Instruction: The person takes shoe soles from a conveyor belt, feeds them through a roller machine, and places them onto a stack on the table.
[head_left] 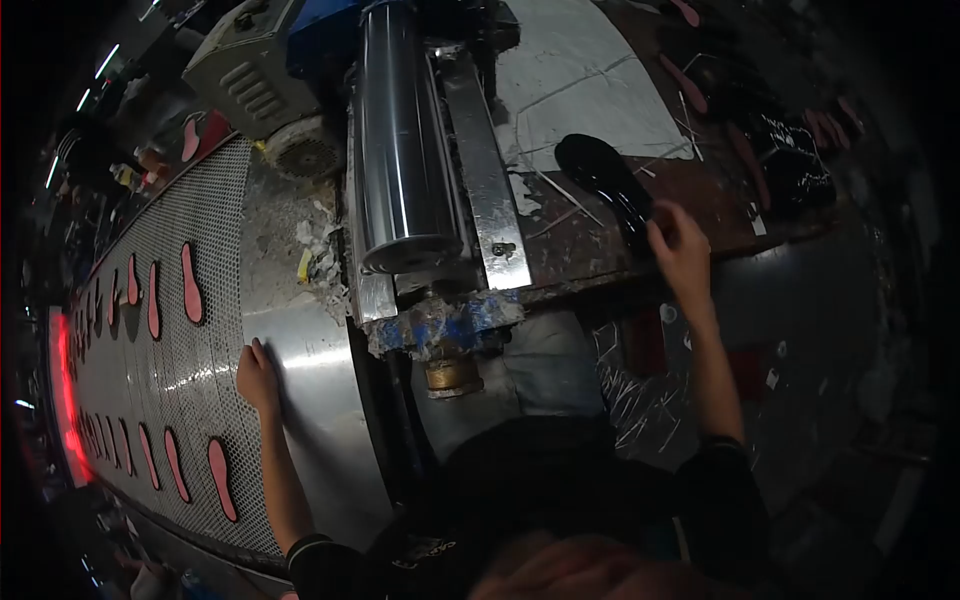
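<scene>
My left hand is closed above the smooth metal plate beside the mesh conveyor belt, and nothing shows in its fingers. On the belt, pink insoles with dark edges lie in two rows; the closest are one insole in the upper row and another insole in the lower row. My right hand pinches the near end of a glossy black shoe sole, which lies over the dark worktable to the right of the roller machine.
Between my hands stands a machine with a shiny steel roller and a glue-crusted end. A white sheet and thin strips cover part of the worktable. Glossy black soles are piled at right. Scraps litter the floor.
</scene>
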